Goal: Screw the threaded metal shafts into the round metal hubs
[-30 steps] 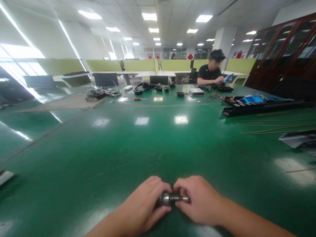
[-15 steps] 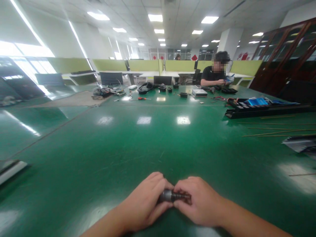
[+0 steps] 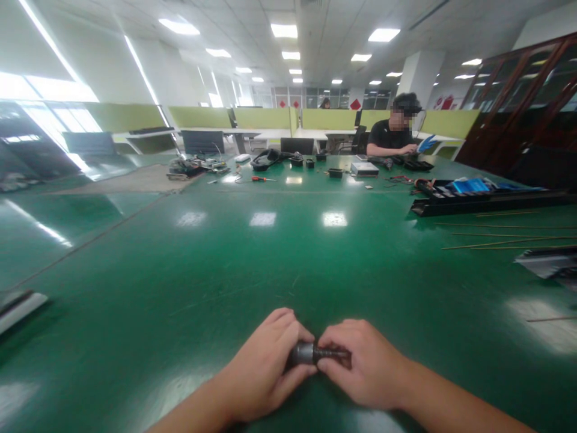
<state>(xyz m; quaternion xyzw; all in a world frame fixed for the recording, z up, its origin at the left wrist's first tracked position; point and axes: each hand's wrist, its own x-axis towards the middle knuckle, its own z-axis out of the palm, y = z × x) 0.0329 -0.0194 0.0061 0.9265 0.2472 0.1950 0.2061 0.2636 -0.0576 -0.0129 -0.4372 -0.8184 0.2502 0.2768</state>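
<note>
Low in the head view, a small dark metal part has a smooth grey cylinder (image 3: 304, 353) at its left and a narrower, ridged shaft (image 3: 332, 354) at its right. My left hand (image 3: 268, 367) is closed around the cylinder, thumb below and fingers above. The fingers and thumb of my right hand (image 3: 363, 364) pinch around the shaft close to the cylinder's end. The part lies level, just over the green tabletop (image 3: 252, 270). Its far left end is hidden in my left palm, and the shaft's tip disappears within my right hand.
Across the table sits a person (image 3: 391, 135) handling something blue. Nearer on the right are a long black tray (image 3: 451, 206) and several thin rods (image 3: 496, 234). An orange screwdriver (image 3: 260, 178) and a grey box (image 3: 365, 170) lie at the back. A white-edged object (image 3: 22, 310) is at left.
My hands stay on the part with slight finger shifts; a bit more of the cylinder shows. The blue item by the person opposite is raised and more visible.
</note>
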